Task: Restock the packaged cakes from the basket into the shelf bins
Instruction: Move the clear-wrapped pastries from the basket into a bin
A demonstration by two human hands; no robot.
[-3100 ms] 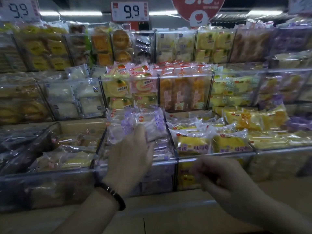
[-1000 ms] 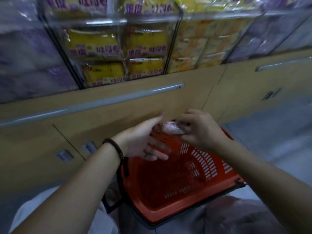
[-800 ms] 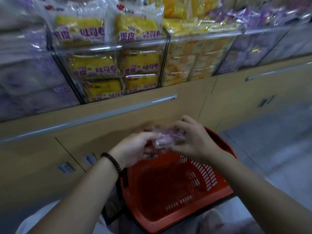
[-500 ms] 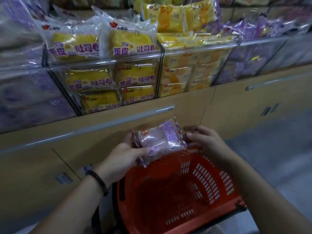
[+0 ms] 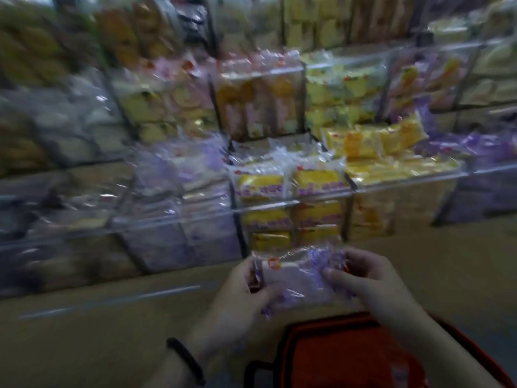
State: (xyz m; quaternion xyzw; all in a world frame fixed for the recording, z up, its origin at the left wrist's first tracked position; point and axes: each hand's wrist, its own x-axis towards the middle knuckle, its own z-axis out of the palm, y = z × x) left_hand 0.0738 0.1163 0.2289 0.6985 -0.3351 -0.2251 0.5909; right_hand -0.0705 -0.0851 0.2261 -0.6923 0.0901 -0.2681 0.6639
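Cake pack (image 5: 300,275), clear-wrapped and pale inside, lay with its long axis running left to right, the right end slightly higher. It hung above the red basket (image 5: 335,354), in front of the shelf bins (image 5: 291,203). The left hand (image 5: 240,298) pinched its left end; the right hand (image 5: 372,284) curled round the right end. Purple print sat at the right and a red-orange round logo near the left, both too blurred to read.
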